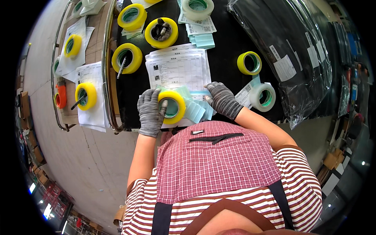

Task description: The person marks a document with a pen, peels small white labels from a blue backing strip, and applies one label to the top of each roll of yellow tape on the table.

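Observation:
My left hand (150,112), in a grey knit glove, lies at the near edge of the black table. Its thumb hooks over the rim of a yellow tape roll (181,111) with a green core. Light blue folded label strips (194,110) lie under and beside this roll. Across from it, my right hand (224,100), gloved alike, is bent at the right edge of a stack of printed sheets (176,72). A light blue label strip (199,93) runs across the sheets into the gap between its thumb and fingers; the fingertips' hold is partly hidden.
More yellow tape rolls (132,17) stand on the table, one with a pen (122,67) inside. At right are a clear tape roll (262,98) and large black plastic-wrapped packages (290,55). A metal-railed cart (105,58) with papers and tape adjoins the left side.

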A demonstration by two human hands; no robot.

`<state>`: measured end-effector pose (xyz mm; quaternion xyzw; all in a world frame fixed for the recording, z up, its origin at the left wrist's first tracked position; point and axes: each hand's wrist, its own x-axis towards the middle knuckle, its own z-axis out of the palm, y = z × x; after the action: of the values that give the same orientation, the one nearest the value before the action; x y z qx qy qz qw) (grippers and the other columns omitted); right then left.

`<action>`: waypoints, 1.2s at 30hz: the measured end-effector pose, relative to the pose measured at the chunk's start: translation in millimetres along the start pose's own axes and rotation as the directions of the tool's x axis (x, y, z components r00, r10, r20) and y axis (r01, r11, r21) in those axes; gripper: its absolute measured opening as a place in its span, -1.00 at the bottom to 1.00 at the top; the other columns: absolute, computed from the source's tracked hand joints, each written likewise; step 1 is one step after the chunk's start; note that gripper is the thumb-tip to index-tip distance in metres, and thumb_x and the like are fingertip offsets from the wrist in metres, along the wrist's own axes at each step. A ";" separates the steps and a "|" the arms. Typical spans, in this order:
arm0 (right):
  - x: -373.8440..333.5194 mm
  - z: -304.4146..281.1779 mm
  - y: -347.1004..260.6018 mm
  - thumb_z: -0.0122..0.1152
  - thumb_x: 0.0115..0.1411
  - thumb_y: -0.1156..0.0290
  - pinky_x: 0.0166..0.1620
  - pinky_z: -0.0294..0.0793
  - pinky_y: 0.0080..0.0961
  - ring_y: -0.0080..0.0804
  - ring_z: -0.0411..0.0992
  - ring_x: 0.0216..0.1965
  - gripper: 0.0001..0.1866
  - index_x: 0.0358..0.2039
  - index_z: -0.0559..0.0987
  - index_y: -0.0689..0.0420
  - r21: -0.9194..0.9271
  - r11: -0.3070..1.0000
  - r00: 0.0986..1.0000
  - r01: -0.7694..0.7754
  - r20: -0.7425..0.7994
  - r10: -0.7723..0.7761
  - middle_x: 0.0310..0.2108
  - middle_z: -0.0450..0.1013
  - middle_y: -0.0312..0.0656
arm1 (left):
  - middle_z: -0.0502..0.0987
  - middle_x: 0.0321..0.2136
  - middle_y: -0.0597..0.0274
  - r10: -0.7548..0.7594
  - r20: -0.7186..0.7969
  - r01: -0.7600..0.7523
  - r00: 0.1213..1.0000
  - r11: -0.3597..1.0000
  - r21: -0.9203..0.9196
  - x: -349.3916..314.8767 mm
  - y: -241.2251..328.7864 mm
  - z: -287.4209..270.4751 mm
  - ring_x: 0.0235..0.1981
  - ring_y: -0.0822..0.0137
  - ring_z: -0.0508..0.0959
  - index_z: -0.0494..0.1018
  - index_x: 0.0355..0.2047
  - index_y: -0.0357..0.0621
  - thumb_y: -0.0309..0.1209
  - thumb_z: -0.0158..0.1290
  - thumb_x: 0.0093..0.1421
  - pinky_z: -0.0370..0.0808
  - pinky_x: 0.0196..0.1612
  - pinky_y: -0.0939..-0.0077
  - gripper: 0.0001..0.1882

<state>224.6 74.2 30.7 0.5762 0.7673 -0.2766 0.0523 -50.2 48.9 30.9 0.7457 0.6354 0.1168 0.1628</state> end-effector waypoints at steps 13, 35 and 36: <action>16.6 -12.4 -7.8 0.18 0.03 0.27 -0.18 0.49 -0.23 -0.10 0.50 -0.29 -0.74 -0.28 0.56 0.10 0.102 0.989 0.961 -0.102 0.265 0.072 -0.38 0.51 -0.01 | 0.34 0.07 0.04 0.291 0.510 -0.247 0.809 0.957 -0.155 60.9 46.7 10.1 0.14 0.01 0.27 0.23 0.17 -0.05 -0.28 0.15 0.03 0.20 0.21 0.17 -0.33; 219.5 -112.0 68.8 0.12 0.11 0.32 0.09 0.36 -0.28 -0.16 0.38 0.03 -0.53 0.07 0.36 0.07 -0.116 0.992 0.881 0.058 -0.461 -0.105 0.10 0.31 -0.05 | 0.29 0.16 0.21 0.343 0.225 -0.387 0.912 0.902 0.192 239.4 58.4 12.5 0.25 0.22 0.18 0.27 0.14 0.01 -0.37 -0.13 0.19 -0.05 0.32 0.04 -0.54; 225.8 -115.3 69.4 0.12 0.11 0.32 0.08 0.37 -0.28 -0.16 0.38 0.02 -0.55 0.05 0.38 0.07 -0.145 0.988 0.909 0.050 -0.403 -0.105 0.12 0.30 -0.06 | 0.27 0.18 0.20 0.320 0.270 -0.394 0.908 0.870 0.296 255.7 58.9 15.5 0.26 0.22 0.18 0.26 0.15 0.00 -0.37 -0.15 0.20 -0.06 0.32 0.03 -0.53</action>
<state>240.9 335.9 12.3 0.5855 0.8001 -0.1008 -0.0830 51.5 291.2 31.3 0.8756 0.4751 -0.0481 0.0724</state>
